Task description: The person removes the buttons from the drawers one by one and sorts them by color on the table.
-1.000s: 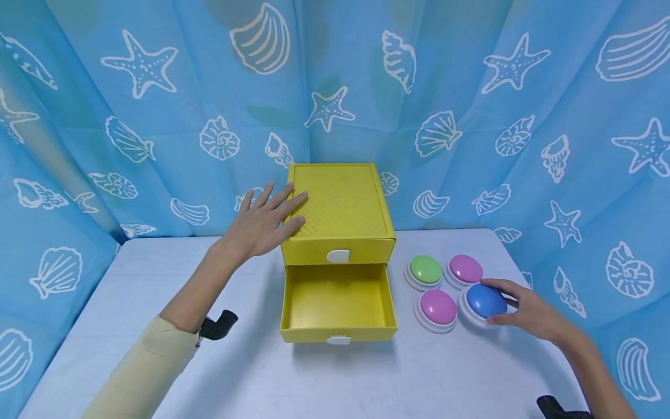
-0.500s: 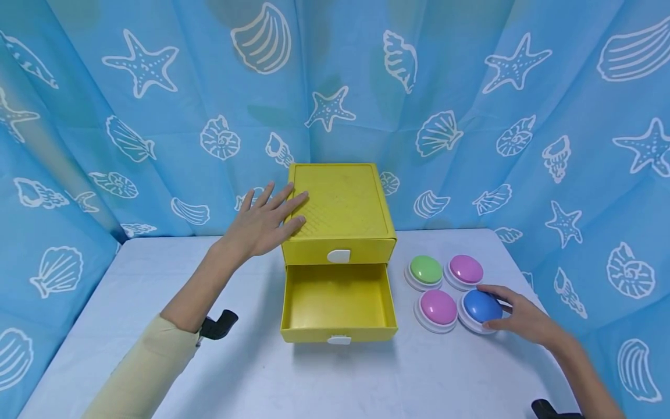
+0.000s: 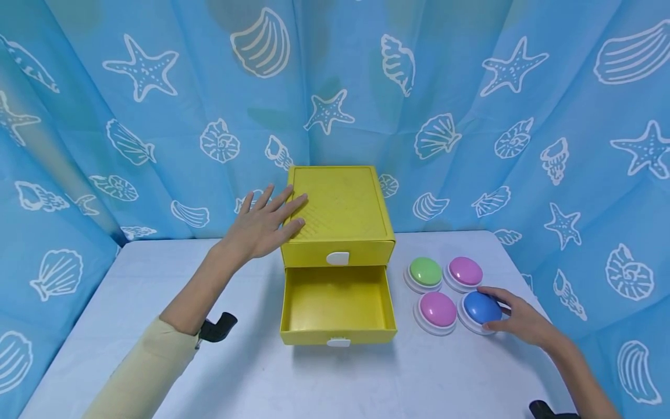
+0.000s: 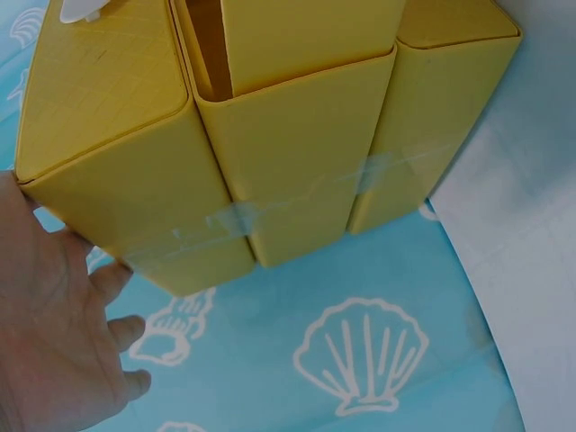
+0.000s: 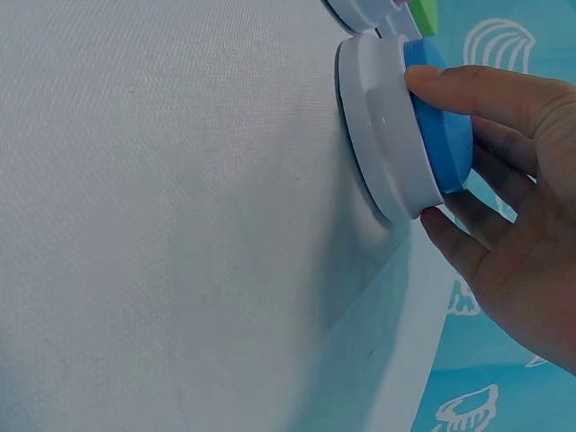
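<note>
"So, what's the right hand (image 3: 527, 321) got?"
"Its fingers (image 3: 499, 293) hold the blue button (image 3: 482, 307)."
"What's left of them?"
"Two pink buttons (image 3: 438, 309) and a green button (image 3: 426, 272), on the surface (image 3: 356, 387). Farther left, the left hand (image 3: 255, 231), fingers spread, touches the yellow box (image 3: 342, 203)."

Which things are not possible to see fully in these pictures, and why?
Head: inside of the yellow rectangular top drawer, hidden by its closed front.
Head: right edge of the blue domed button with white base, partly covered by the right hand.
Right wrist: green domed button, mostly cut off by the top edge.
Left wrist: white handle, cut by the top edge.
</note>
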Demonstrator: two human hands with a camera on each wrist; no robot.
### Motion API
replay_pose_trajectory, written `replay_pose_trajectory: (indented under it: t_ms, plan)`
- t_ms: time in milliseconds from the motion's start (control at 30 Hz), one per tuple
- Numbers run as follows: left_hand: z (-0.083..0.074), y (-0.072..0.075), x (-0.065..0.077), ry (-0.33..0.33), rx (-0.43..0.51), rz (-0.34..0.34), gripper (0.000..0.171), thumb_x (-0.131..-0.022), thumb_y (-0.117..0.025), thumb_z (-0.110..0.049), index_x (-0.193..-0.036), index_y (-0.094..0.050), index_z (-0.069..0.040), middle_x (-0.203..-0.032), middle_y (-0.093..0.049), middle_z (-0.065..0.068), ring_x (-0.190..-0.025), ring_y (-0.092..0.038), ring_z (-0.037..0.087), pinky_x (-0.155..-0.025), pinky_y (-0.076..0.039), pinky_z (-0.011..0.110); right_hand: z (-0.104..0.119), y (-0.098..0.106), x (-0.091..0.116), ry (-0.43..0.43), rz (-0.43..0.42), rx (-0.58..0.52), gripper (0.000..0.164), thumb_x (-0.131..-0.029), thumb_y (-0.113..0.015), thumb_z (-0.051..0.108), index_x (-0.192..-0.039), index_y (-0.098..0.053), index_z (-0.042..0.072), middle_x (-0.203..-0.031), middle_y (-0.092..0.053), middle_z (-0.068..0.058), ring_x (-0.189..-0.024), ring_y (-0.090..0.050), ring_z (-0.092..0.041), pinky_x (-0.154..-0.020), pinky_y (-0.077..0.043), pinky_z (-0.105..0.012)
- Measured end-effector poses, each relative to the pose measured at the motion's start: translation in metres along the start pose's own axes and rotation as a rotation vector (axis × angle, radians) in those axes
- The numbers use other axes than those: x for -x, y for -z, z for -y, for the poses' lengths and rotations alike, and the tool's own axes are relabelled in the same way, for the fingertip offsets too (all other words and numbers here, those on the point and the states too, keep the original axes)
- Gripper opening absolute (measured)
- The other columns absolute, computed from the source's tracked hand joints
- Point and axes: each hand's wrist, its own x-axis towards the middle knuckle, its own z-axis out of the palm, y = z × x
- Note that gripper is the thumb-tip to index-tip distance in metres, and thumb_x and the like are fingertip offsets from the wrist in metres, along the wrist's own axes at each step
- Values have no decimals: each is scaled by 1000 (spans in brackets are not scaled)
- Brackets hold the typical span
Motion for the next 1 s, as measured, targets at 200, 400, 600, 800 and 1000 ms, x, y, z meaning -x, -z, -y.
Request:
replay_pose_trajectory:
  t_ms: [200,400,600,800,1000]
  plan:
    - [0,0,1,1,1,-4,61,-94,-19,-59,-148,-18,-30,-153,-7,1,-138,3,32,-105,8,54,-3,0,-2,-5,1,6,78,-76,-74,27,-140,-34,6,-138,-29,-27,-122,-26,-52,-90,-34,-61]
    - [0,0,1,0,4,-4,61,-94,-19,-59,-148,-18,-30,-153,-7,1,-138,3,32,-105,8,54,-3,-1,-2,-11,8,1,78,-77,-74,27,-141,-33,5,-139,-27,-28,-123,-24,-52,-91,-33,-62]
    - [0,0,1,2,-2,-4,61,-94,-19,-59,-148,-17,-30,-153,-7,1,-138,3,31,-105,8,54,4,-2,-1,17,-27,44,78,-79,-72,30,-142,-32,7,-140,-27,-27,-124,-23,-51,-90,-29,-66]
    - [1,-1,0,2,2,-7,61,-94,-18,-60,-148,-16,-31,-153,-7,0,-138,4,31,-105,10,53,26,-2,-3,109,-98,47,67,-84,-67,30,-139,-37,6,-139,-35,-21,-126,-27,-44,-94,-29,-61]
    - [1,-1,0,3,2,-8,61,-94,-19,-59,-148,-16,-31,-153,-6,0,-138,4,31,-105,10,53,66,-5,2,161,-147,13,56,-87,-65,26,-135,-43,5,-134,-43,-17,-123,-37,-37,-90,-38,-49]
